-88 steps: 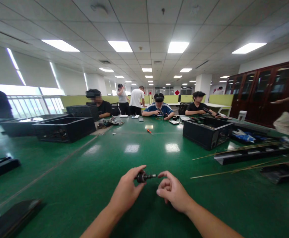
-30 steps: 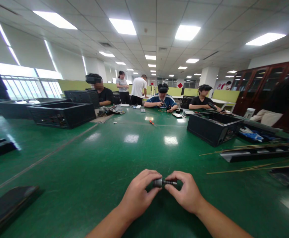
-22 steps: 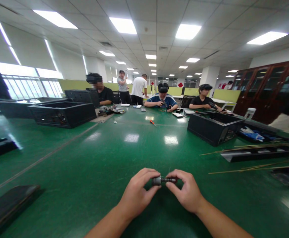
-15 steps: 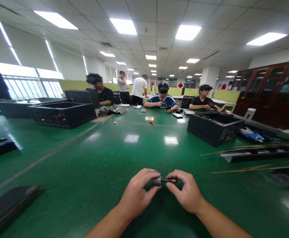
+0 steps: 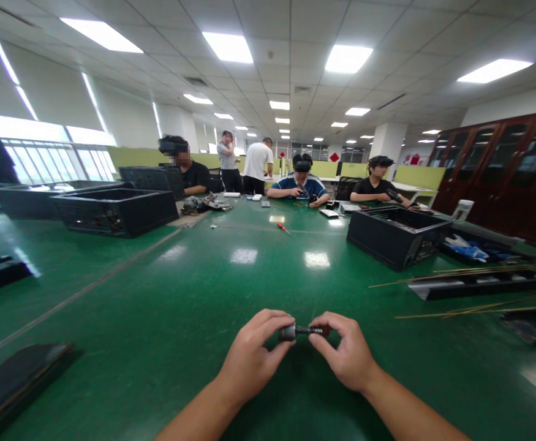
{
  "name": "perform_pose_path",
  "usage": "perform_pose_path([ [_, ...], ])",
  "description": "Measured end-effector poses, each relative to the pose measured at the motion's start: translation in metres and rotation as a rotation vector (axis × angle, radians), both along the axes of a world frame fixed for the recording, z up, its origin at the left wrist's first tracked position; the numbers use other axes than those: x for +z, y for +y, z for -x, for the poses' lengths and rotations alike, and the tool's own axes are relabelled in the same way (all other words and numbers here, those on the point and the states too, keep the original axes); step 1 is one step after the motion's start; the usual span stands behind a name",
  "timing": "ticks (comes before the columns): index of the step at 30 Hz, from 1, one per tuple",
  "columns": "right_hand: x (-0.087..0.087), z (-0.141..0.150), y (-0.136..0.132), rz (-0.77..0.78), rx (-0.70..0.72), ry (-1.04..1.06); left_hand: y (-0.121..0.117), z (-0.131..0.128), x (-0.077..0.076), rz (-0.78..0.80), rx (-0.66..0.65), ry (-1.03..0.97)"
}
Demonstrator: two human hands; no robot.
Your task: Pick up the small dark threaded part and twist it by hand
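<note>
Just above the green tabletop (image 5: 268, 282), my two hands hold one small metal part between them. The part has a dark grey cylinder (image 5: 287, 332) on the left, with a thin rod carrying a coil spring (image 5: 316, 331) to the right. My left hand (image 5: 255, 352) is closed, thumb and fingers pinching the cylinder. On the other side, my right hand (image 5: 348, 350) pinches the spring end of the rod. A reddish-dark bit shows between the right fingertips, too small to make out.
Ahead lies an orange-handled screwdriver (image 5: 283, 228). Black computer cases stand at left (image 5: 116, 211) and right (image 5: 399, 236). Thin brass-coloured rods (image 5: 460, 312) stick out from the right. A dark flat panel (image 5: 19, 380) is near left. Co-workers sit across the table.
The cylinder has shifted slightly left with my left hand. More bare rod shows beside it, and the spring coils now sit closer to my right fingertips.
</note>
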State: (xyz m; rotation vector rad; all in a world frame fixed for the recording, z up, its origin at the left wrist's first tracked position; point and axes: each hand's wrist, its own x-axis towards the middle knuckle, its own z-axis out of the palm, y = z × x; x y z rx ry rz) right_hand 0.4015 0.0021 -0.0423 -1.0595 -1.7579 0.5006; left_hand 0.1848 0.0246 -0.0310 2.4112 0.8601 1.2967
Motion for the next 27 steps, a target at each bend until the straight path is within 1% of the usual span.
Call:
perform_pose_path([
  [4, -0.0009, -0.0007, 0.0005, -0.020, 0.007, 0.001, 0.0016, 0.0007, -0.0010, -0.012, -0.003, -0.014],
  [12, 0.0007, 0.0003, 0.0000, -0.037, 0.003, 0.001, 0.0007, 0.0002, 0.0018, -0.028, 0.005, -0.011],
  [20, -0.0041, -0.0023, 0.0024, -0.018, -0.038, 0.026, -0.0005, 0.0022, 0.0035, -0.051, 0.023, -0.018],
  [27, -0.0032, -0.0021, 0.0025, -0.024, -0.024, 0.021, 0.0011, 0.0024, 0.0038, -0.058, 0.022, -0.024],
])
